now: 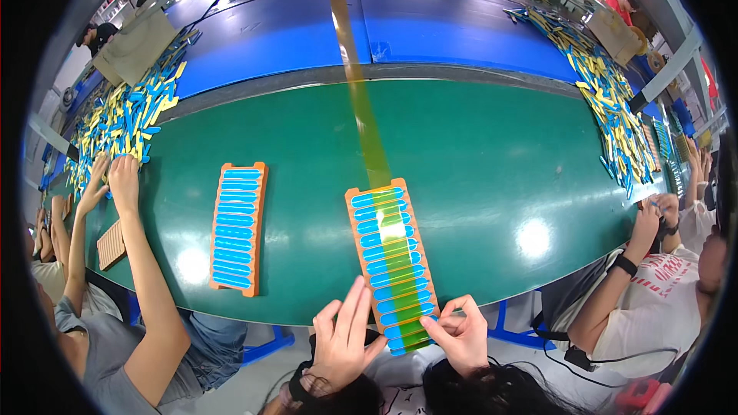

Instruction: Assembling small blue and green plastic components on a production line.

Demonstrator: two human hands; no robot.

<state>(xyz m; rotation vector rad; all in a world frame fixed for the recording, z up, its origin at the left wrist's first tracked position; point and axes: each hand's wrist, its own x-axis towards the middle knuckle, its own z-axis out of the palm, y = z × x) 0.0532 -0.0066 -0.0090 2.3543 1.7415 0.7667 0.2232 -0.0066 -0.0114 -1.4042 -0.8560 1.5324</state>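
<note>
In front of me an orange slotted tray point(428, 286) lies lengthwise on the green table, filled with a row of blue flat strips point(369, 240). A transparent yellow tape point(360, 107) comes from the far side and runs down over the strips to the tray's near end. My left hand point(343, 340) is open beside the tray's near left edge, its fingers stretched out. My right hand point(463, 336) is closed at the near right edge, thumb against index finger, the thumb tip by the tape's edge. What it pinches, if anything, is hidden.
Left of my tray lies another orange tray point(259, 238) of blue strips. Heaps of blue and yellow pieces point(127, 119) point(607, 100) lie at both sides. Co-workers' arms point(146, 261) point(626, 261) reach in left and right. A blue surface point(269, 42) lies beyond the green table point(307, 130).
</note>
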